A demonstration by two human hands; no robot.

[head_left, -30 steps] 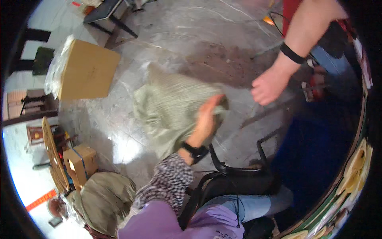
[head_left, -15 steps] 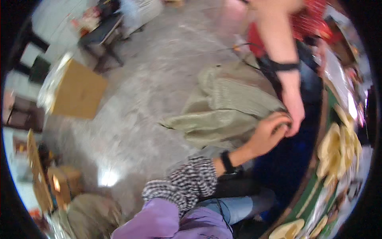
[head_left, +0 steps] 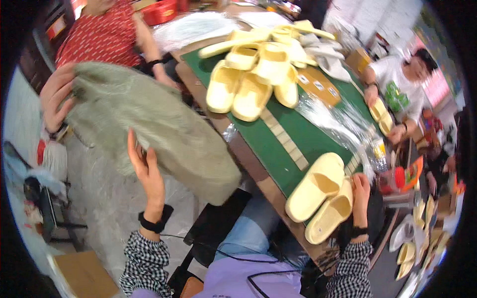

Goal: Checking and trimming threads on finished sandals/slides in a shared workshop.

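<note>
A green-grey woven sack (head_left: 164,129) hangs to my left beside the table, its upper end at another person's hand (head_left: 58,97). My left hand (head_left: 148,171) is at the sack's near side, fingers spread and thumb apart. Whether its fingertips touch the cloth, I cannot tell. At the table's near edge is a pair of pale yellow slippers, the left slipper (head_left: 313,191) beside the right slipper (head_left: 332,214). My right hand (head_left: 361,191) is closed at the outer side of the right slipper, its fingers partly hidden.
More yellow slippers (head_left: 256,69) are heaped on the green-topped table (head_left: 278,131), near a cardboard piece (head_left: 319,87) and clear plastic wrap (head_left: 333,119). Across the table, a person (head_left: 400,82) holds a yellow pair. A red-lidded jar (head_left: 392,179) stands at the right; a carton (head_left: 84,273) is lower left.
My view has swung right, from the floor to the table. The sack now hangs raised; my left hand, earlier closed beside the other person's hand, has spread its fingers. My right hand has come into view.
</note>
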